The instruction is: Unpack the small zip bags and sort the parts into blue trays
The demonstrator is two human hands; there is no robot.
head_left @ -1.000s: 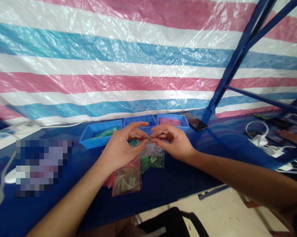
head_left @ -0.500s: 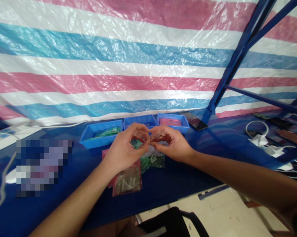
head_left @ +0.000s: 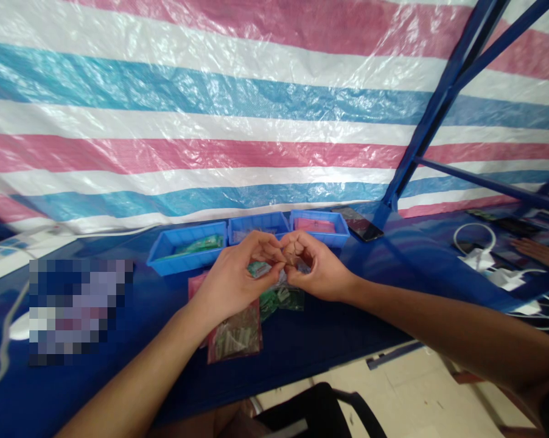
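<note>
My left hand (head_left: 238, 277) and my right hand (head_left: 321, 267) meet above the table, thumbs and fingers of both curled into a pinch. Whatever sits between the fingertips is too small or too hidden to name. Below them lies a pile of small bags: a clear bag with green contents (head_left: 285, 298), and a pinkish bag (head_left: 235, 334) with pale strip-like pieces inside. Another pink bag (head_left: 196, 285) is partly covered by my left hand and wrist.
Behind my hands stand three blue bins: a left bin (head_left: 165, 263) with green bags, a middle bin (head_left: 258, 220), and a right bin (head_left: 342, 226) with pink bags. A dark phone (head_left: 363, 225) lies beside them. White cables and adapters (head_left: 482, 260) and another person's hand (head_left: 539, 250) are at right.
Both hands have shifted slightly to the right and the right fingers have curled in more. The bags and bins stay where they were.
</note>
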